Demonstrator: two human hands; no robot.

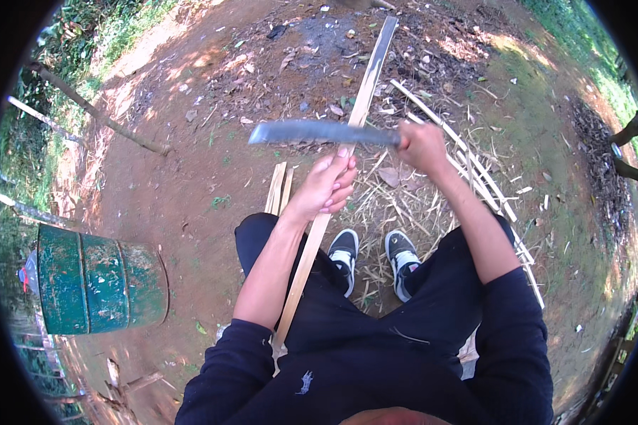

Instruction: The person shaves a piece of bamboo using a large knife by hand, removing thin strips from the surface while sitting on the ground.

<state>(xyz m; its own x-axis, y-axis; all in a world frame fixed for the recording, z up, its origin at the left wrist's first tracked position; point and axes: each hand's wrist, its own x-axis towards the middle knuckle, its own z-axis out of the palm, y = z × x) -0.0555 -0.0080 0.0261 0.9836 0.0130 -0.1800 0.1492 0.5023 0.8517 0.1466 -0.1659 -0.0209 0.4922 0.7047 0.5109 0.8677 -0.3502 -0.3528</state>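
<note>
A long, pale strip of split bamboo or wood (365, 99) slants from beside my left thigh up and away from me, its far end darker. Midway along it, my left hand (326, 185) is closed round the strip. My right hand (422, 147) grips the handle of a machete (312, 132). The blade points left and crosses the strip just beyond my left fingers; it is slightly blurred. Whether the edge bites into the strip I cannot tell.
Several thin pale strips (485, 177) lie on the ground right of my feet, and shavings (376, 205) litter the soil around my shoes. More strips (276, 188) stand by my left knee. A green metal drum (103, 283) is at the left, near a leaning pole (99, 113).
</note>
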